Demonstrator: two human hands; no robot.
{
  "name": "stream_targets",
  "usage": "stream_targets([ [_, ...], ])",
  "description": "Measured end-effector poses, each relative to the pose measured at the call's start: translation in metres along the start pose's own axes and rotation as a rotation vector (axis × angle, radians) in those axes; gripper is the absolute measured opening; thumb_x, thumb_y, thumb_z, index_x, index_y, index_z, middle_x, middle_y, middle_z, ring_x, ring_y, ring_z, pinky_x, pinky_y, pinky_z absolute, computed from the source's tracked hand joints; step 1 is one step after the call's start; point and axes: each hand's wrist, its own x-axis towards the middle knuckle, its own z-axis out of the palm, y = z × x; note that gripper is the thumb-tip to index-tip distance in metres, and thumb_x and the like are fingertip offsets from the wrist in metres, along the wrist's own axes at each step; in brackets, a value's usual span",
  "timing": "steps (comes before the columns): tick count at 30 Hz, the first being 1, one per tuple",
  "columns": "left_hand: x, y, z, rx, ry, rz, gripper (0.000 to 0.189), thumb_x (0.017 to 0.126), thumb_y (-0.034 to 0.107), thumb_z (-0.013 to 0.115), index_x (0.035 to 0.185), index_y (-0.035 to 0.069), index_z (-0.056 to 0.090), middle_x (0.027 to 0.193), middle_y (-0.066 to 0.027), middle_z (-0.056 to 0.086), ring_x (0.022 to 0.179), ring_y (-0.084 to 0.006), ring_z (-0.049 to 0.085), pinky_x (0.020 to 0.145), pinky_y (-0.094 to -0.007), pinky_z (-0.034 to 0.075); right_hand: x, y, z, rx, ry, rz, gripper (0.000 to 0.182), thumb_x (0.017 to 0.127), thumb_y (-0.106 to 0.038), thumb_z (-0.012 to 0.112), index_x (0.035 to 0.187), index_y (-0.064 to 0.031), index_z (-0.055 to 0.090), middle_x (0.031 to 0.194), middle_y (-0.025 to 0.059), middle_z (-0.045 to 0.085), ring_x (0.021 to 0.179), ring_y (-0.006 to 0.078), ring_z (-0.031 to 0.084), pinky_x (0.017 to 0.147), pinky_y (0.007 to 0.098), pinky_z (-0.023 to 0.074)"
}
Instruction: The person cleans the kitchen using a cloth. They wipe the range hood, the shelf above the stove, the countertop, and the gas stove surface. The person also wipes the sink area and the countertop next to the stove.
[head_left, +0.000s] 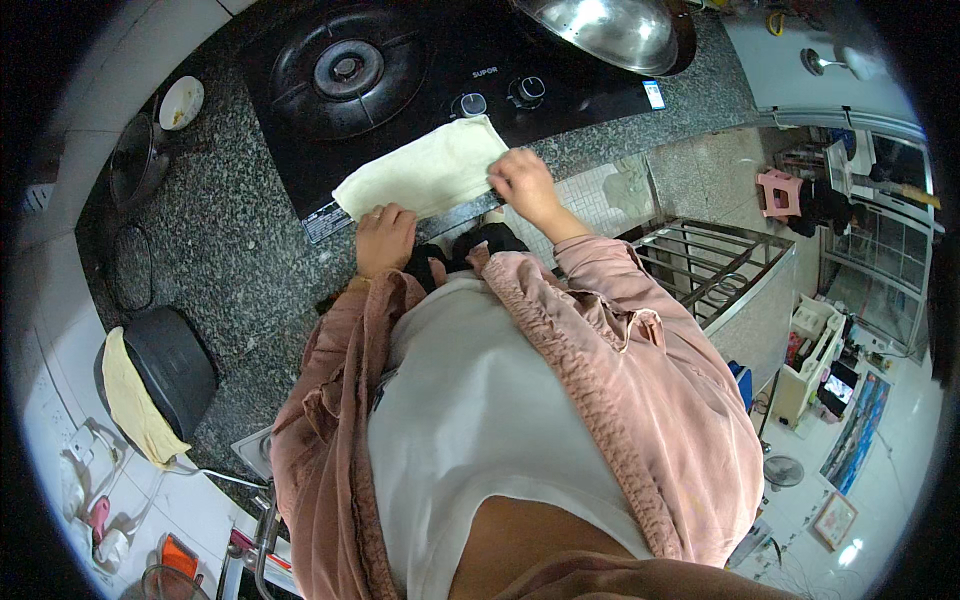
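A pale folded cloth (424, 171) stretches between my hands, over the front edge of a black gas cooktop (247, 97). Its far right corner comes close to the cooktop's knobs (473, 104). My left hand (386, 240) grips the near left part of the cloth, fingers curled over its edge. At the right end, my right hand (521, 180) has the cloth pinched between thumb and fingers. The undersides of both hands are hidden.
A bare burner (347, 69) lies beyond the cloth, and a shiny metal wok (607, 30) sits back right. Left on the granite counter (232, 225) are a small white bowl (181, 103) and a dark appliance (169, 367) with a cream cloth (131, 397) over it. A metal rack (705, 255) stands right.
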Motion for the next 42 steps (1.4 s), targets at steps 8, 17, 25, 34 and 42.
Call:
stream_targets([
  [8, 0.016, 0.004, 0.022, 0.045, -0.115, -0.081, 0.008, 0.080, 0.016, 0.060, 0.083, 0.009, 0.057, 0.085, -0.0075, 0.054, 0.077, -0.0285, 0.058, 0.069, -0.0400, 0.048, 0.008, -0.009, 0.017, -0.118, -0.233, -0.209, 0.008, 0.074, -0.017, 0.062, 0.073, -0.0109, 0.058, 0.081, 0.0041, 0.056, 0.079, 0.0248, 0.056, 0.065, 0.0376, 0.0492],
  [17, 0.014, 0.006, 0.021, 0.006, -0.086, -0.056, 0.013, 0.077, 0.019, 0.063, 0.086, 0.012, 0.057, 0.088, -0.0045, 0.052, 0.086, -0.0257, 0.055, 0.069, -0.0423, 0.045, 0.010, -0.004, 0.008, 0.105, -0.226, -0.104, 0.007, 0.072, -0.016, 0.062, 0.074, -0.0106, 0.059, 0.081, 0.0052, 0.056, 0.082, 0.0263, 0.056, 0.068, 0.0394, 0.0487],
  [25, 0.011, 0.015, 0.015, 0.000, -0.147, -0.063, 0.013, 0.081, 0.022, 0.062, 0.088, 0.011, 0.060, 0.090, -0.0043, 0.054, 0.089, -0.0269, 0.055, 0.073, -0.0418, 0.044, 0.005, -0.004, 0.008, -0.053, -0.317, -0.171, 0.011, 0.072, -0.020, 0.066, 0.079, -0.0122, 0.062, 0.086, 0.0031, 0.056, 0.087, 0.0261, 0.055, 0.074, 0.0415, 0.0468],
  [34, 0.023, -0.024, -0.014, -0.011, 0.230, -0.378, 0.014, 0.083, 0.018, 0.061, 0.095, 0.012, 0.063, 0.094, -0.0059, 0.058, 0.088, -0.0282, 0.056, 0.075, -0.0419, 0.045, 0.042, 0.015, 0.015, 0.068, 0.079, 0.509, 0.035, 0.076, -0.034, 0.070, 0.099, -0.0070, 0.063, 0.097, 0.0136, 0.058, 0.095, 0.0341, 0.054, 0.081, 0.0440, 0.0459],
  [42, 0.011, -0.026, -0.008, 0.153, 0.014, -0.089, 0.041, 0.081, 0.021, 0.061, 0.121, 0.013, 0.056, 0.130, -0.0059, 0.048, 0.121, -0.0270, 0.043, 0.098, -0.0438, 0.036, 0.062, 0.012, 0.023, -0.027, -0.035, 0.585, 0.021, 0.080, -0.030, 0.065, 0.086, -0.0108, 0.059, 0.097, 0.0109, 0.060, 0.096, 0.0341, 0.054, 0.080, 0.0458, 0.0454],
])
